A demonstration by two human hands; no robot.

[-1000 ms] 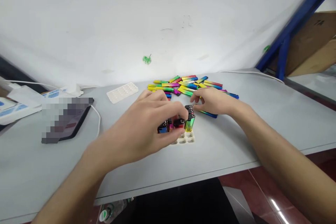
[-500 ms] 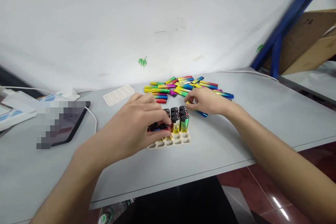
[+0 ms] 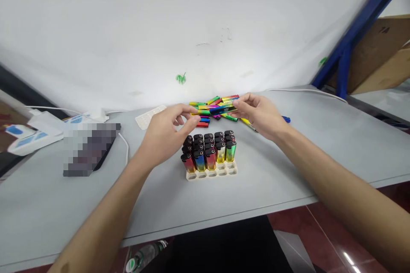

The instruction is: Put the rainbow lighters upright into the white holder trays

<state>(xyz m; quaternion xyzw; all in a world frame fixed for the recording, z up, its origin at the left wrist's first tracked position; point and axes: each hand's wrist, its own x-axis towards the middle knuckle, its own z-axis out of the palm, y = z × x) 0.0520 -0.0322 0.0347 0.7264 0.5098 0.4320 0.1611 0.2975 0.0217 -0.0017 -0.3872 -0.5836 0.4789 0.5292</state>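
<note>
My right hand (image 3: 261, 115) pinches a shiny lighter (image 3: 222, 109) near one end and holds it sideways above the pile. My left hand (image 3: 169, 132) hovers to the left of that lighter, thumb and fingers apart, nothing seen between them. Just below both hands, a cream tray with holes (image 3: 212, 175) holds several upright lighters (image 3: 210, 159) with black tops. Bare holes show along the tray's front edge, with two more at its right in the row behind. Behind the tray lies a loose pile of shiny multicoloured lighters (image 3: 202, 124), partly hidden by my hands.
A second pale tray (image 3: 145, 118) lies at the back left, partly behind my left hand. Further left are a phone-like device (image 3: 102, 149), white cables and a white power strip (image 3: 35, 136). A blue metal frame (image 3: 344, 68) and cardboard boxes (image 3: 374, 59) stand right. A bottle (image 3: 147, 256) is below the table edge.
My left hand has let go of a lighter in the tray and moved up and left, opening. My right hand has lifted a lighter from the pile's front edge. The view has shifted slightly.
</note>
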